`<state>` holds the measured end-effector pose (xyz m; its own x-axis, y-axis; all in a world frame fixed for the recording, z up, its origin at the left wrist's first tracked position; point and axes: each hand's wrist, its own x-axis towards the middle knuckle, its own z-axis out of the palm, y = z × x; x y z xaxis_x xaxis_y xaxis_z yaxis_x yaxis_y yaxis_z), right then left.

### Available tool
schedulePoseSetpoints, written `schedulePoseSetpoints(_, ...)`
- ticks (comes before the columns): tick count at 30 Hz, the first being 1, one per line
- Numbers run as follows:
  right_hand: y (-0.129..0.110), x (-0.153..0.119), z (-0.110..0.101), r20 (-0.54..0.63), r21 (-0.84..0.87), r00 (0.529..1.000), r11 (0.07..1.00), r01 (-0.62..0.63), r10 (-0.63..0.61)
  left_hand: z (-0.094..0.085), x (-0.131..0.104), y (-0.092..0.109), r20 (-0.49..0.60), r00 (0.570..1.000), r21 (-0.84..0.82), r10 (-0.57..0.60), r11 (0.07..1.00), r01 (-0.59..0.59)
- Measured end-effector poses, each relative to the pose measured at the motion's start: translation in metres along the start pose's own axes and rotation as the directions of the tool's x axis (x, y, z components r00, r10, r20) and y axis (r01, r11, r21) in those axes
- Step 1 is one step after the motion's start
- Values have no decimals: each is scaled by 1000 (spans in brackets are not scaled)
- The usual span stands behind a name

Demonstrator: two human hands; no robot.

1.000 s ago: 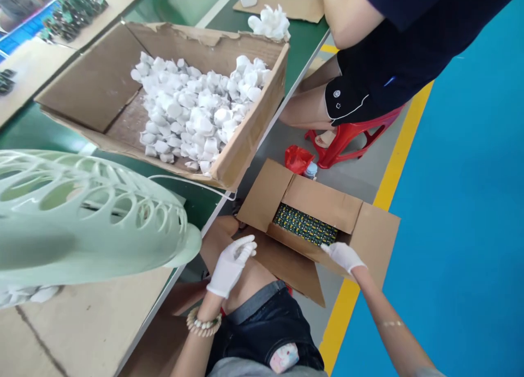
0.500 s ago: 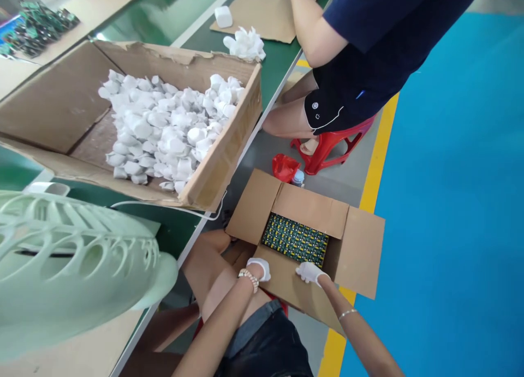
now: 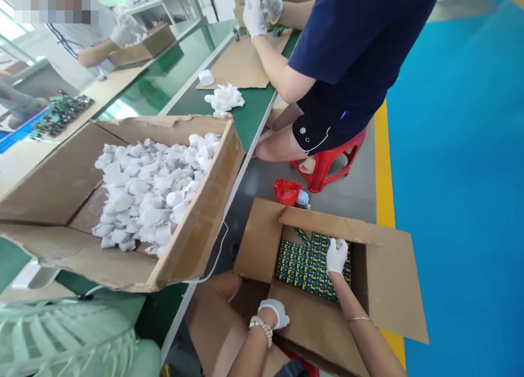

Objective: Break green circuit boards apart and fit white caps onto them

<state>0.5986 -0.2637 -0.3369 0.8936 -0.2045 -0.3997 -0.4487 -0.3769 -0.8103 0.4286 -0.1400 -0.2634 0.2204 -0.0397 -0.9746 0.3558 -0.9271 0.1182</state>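
An opened cardboard box [image 3: 393, 279] stands low in front of me, packed with rows of small green-and-yellow circuit boards [image 3: 301, 262]. One board [image 3: 303, 237] lies askew at the back of the layer, beside a gap showing bare cardboard. My right hand [image 3: 337, 256], in a white glove, is over the right part of the boards with its fingers curled down; whatever they pinch is hidden. My left hand [image 3: 275, 313], also gloved, rests at the left end of the near flap [image 3: 315, 322], bent at the wrist. Its fingertips are out of sight.
On the green table [image 3: 164, 306] at left, a large carton [image 3: 213, 229] holds many white pieces [image 3: 143, 186]. A pale green slatted object [image 3: 61, 333] is nearest. A co-worker in dark blue [image 3: 347, 49] sits ahead on a red stool [image 3: 327, 169]. A red bag [image 3: 286, 191] lies beyond the box.
My right hand has moved from the near flap onto the boards inside the box. One board at the back now lies askew beside a gap. My view has tilted up, showing more co-workers.
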Motion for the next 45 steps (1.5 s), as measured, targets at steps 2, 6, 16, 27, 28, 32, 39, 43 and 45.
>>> schedulePoseSetpoints(2, -11, 16, -5, -32, -145, 991, 981, 127, -133, 0, 1, 0, 11, 1000, 17, 0, 1000, 0)
schedulePoseSetpoints(6, -46, 70, -15, 104, -401, 942, 853, 335, -320, 3, 5, 1, 25, 1000, 35, -10, 999, 9)
schedulePoseSetpoints(16, -76, 178, -11, 399, -773, 906, 479, 417, -144, -4, 12, 11, -5, 1000, 39, -20, 999, 20)
schedulePoseSetpoints(27, -47, 202, 19, 386, -870, 917, 371, 324, 105, -13, 24, 8, -77, 997, 4, 4, 1000, -4)
schedulePoseSetpoints(28, -50, 202, 21, 375, -876, 922, 362, 319, 96, -13, 23, 7, -83, 997, 2, 4, 1000, -4)
schedulePoseSetpoints(32, -51, 178, 36, 326, -885, 944, 334, 323, -48, -15, 22, 7, -109, 994, -11, 16, 1000, -17)
schedulePoseSetpoints(39, 7, 108, 71, 529, -779, 848, 375, 503, -37, -13, 23, 10, -117, 993, -33, 17, 999, -21)
schedulePoseSetpoints(43, 37, 94, 85, 533, -783, 841, 432, 447, 97, -14, 23, 12, -106, 994, -44, 20, 999, -25)
schedulePoseSetpoints(45, 48, 91, 91, 518, -788, 844, 462, 406, 142, -15, 23, 13, -97, 995, -49, 23, 998, -28)
